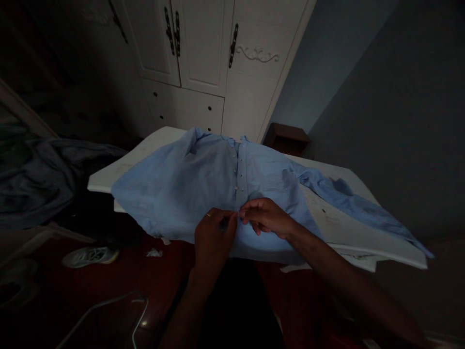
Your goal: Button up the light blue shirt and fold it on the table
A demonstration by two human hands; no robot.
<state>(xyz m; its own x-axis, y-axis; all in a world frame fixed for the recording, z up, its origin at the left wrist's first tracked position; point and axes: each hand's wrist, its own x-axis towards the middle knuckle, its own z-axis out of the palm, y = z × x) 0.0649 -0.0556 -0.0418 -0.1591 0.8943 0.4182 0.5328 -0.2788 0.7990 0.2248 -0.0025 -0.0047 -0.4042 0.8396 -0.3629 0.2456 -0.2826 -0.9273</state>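
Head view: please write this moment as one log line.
blue shirt; on white tabletop; visible buttons undone; left hand and right hand at its front

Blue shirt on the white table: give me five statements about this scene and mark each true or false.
1. The blue shirt lies on the white table. True.
2. The left hand is far from the right hand. False: both hands are close together at the shirt's front.
3. The shoe is on the table. False: the shoe is on the red floor.
4. Upper buttons are unfastened. True.
5. The wardrobe has black doors. False: they are white.
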